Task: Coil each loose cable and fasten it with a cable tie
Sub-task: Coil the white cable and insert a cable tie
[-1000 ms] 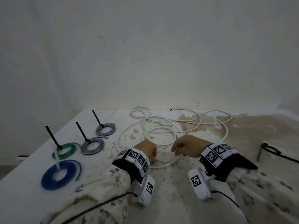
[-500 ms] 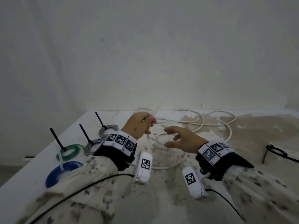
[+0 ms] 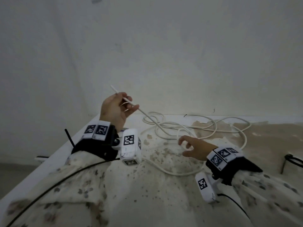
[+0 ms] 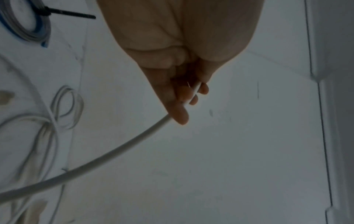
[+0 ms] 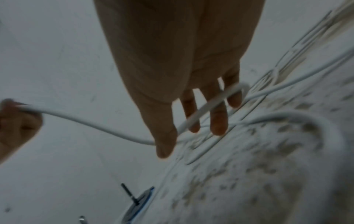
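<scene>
White cable (image 3: 165, 126) lies in loose, tangled loops across the far middle of the stained table (image 3: 164, 199), with one end lifted clear of the surface. Going from the left, the left hand (image 3: 114, 110) is raised above the table's far left part, and its curled fingers (image 4: 177, 112) pinch the cable a little way back from its free tip, which pokes up and to the left past the hand. From there the cable slopes down to the right into the heap. Farther right and nearer, the right hand (image 3: 195, 149) hovers low over the table, fingers loosely spread and half bent; a strand of the cable crosses them in the right wrist view (image 5: 208, 104), yet I cannot tell whether it is truly gripped. Judging from this, the step is starting the first loop. To do it well, the left hand should likely keep the end fixed while the right feeds even turns, letting the cable slide and untwist so the far tangle does not tighten into a knot.
</scene>
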